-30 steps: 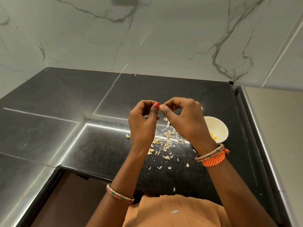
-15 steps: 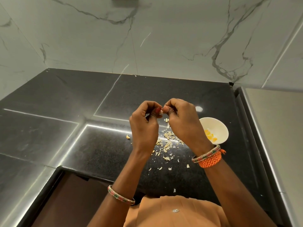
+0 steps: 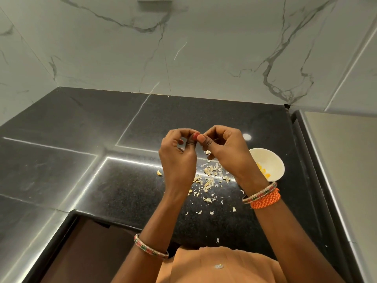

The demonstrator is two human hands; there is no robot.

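Note:
Both hands are raised above the black countertop [image 3: 81, 139], thumb tips touching. My left hand [image 3: 177, 160] and my right hand [image 3: 226, 154] have curled fingers and pinch one small piece between them. The fingertips hide that piece almost entirely. Below the hands lies a scatter of pale peel flakes [image 3: 210, 180]. A white bowl [image 3: 273, 158] stands just right of my right wrist, with a few yellow pieces [image 3: 264, 173] in it.
One stray peel [image 3: 159, 172] lies left of the pile. A marble wall [image 3: 183, 58] closes the back of the counter. A grey raised surface [image 3: 346, 160] borders the counter on the right. The counter's front edge steps back at a dark recess [image 3: 85, 252].
The hands stay in nearly the same place, thumbs still together on the small piece. My right hand has shifted slightly left, uncovering more of the bowl than a second ago.

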